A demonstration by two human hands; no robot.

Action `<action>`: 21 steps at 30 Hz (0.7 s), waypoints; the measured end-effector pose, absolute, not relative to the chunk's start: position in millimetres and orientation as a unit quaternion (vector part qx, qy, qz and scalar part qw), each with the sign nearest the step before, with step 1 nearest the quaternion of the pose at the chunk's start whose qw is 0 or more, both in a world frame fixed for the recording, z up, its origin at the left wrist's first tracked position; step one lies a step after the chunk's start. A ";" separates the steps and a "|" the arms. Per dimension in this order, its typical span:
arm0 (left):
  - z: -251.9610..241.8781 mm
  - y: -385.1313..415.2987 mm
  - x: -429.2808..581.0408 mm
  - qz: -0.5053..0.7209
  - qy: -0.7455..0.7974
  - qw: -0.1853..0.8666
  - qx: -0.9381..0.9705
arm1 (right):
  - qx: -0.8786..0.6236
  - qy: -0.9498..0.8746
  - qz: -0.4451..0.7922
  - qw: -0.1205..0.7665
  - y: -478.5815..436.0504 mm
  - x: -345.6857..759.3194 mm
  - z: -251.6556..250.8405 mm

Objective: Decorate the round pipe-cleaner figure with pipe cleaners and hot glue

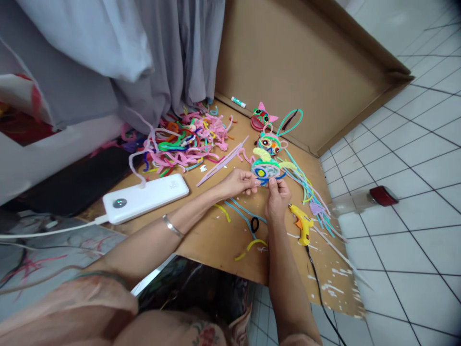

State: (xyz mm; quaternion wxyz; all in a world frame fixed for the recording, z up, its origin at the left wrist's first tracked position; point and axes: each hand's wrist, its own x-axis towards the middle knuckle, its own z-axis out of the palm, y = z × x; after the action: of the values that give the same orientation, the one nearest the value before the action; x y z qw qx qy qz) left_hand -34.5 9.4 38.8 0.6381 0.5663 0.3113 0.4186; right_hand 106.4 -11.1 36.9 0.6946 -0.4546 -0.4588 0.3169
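Between my hands is a pipe-cleaner animal face, round and teal-rimmed, with yellow ears and a blue-and-yellow eye. My left hand pinches its lower left edge. At its lower right edge, my right hand closes thumb and fingers on it. Just behind stands a second face with pink ears and large eyes. Farther back lies a green and red face with pink pointed ears. Blue pipe cleaners, a black ring and a yellow piece lie below my hands.
A yellow glue gun with a black cord lies right of my right hand. The white power bank sits at left, before a heap of colourful pipe cleaners. A cardboard panel rises behind, with a glue stick at its foot.
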 end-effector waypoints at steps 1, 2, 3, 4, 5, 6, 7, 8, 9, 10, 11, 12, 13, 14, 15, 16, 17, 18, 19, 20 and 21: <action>37.6 10.1 -34.1 0.422 0.309 0.632 0.571 | -0.457 -0.458 0.307 0.698 -10.8 106.0 36.4; 35.9 10.8 -33.7 0.429 0.308 0.624 0.576 | -0.460 -0.458 0.301 0.699 -10.6 105.6 35.8; 34.0 11.7 -33.2 0.436 0.309 0.613 0.582 | -0.461 -0.459 0.298 0.698 -10.5 105.1 35.2; 32.0 12.6 -32.7 0.444 0.312 0.602 0.586 | -0.462 -0.461 0.298 0.697 -10.6 104.6 34.5; 30.1 13.6 -32.4 0.451 0.316 0.591 0.589 | -0.462 -0.462 0.301 0.695 -10.7 104.0 33.7; 28.4 14.5 -32.1 0.457 0.321 0.583 0.590 | -0.461 -0.463 0.306 0.692 -10.9 103.3 32.8; 27.1 15.3 -31.9 0.463 0.325 0.578 0.588 | -0.459 -0.463 0.311 0.691 -11.0 102.6 32.1; 26.4 16.0 -31.8 0.470 0.329 0.574 0.584 | -0.458 -0.463 0.315 0.691 -11.1 101.8 31.4; 26.2 16.4 -31.7 0.477 0.331 0.573 0.578 | -0.456 -0.461 0.316 0.693 -11.2 101.0 30.8; 26.7 16.5 -31.5 0.485 0.332 0.575 0.570 | -0.455 -0.458 0.315 0.696 -11.2 100.2 30.4; 27.6 16.2 -31.1 0.492 0.330 0.580 0.559 | -0.454 -0.454 0.313 0.700 -11.2 99.5 30.1; 29.0 15.7 -30.6 0.496 0.326 0.590 0.547 | -0.454 -0.450 0.309 0.704 -11.1 98.9 30.0; 30.5 14.8 -29.9 0.498 0.320 0.603 0.535 | -0.455 -0.446 0.305 0.708 -11.1 98.4 30.0; 32.1 13.7 -29.0 0.496 0.312 0.619 0.523 | -0.456 -0.443 0.301 0.710 -11.1 98.0 30.2; 33.5 12.4 -28.0 0.493 0.305 0.634 0.512 | -0.459 -0.441 0.297 0.712 -11.1 97.7 30.4; 34.6 11.2 -27.0 0.489 0.298 0.648 0.502 | -0.461 -0.440 0.294 0.712 -11.1 97.5 30.6; 35.4 10.1 -26.1 0.486 0.293 0.657 0.495 | -0.463 -0.440 0.291 0.712 -11.3 97.3 30.9; 35.9 9.3 -25.4 0.485 0.291 0.663 0.490 | -0.465 -0.442 0.290 0.710 -11.5 97.0 31.1; 36.1 8.8 -25.0 0.485 0.293 0.665 0.487 | -0.465 -0.444 0.290 0.708 -11.8 96.8 31.3; 36.2 8.6 -25.0 0.486 0.295 0.665 0.485 | -0.465 -0.448 0.291 0.706 -12.1 96.6 31.4; 36.2 8.7 -25.2 0.486 0.299 0.663 0.484 | -0.464 -0.451 0.293 0.704 -12.5 96.4 31.5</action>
State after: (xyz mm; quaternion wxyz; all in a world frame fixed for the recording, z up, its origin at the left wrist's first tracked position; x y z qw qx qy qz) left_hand -25.2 8.7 36.2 0.6634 0.4843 0.2986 0.4859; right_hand 96.4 -12.5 31.5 0.7040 -0.4642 -0.4505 0.2932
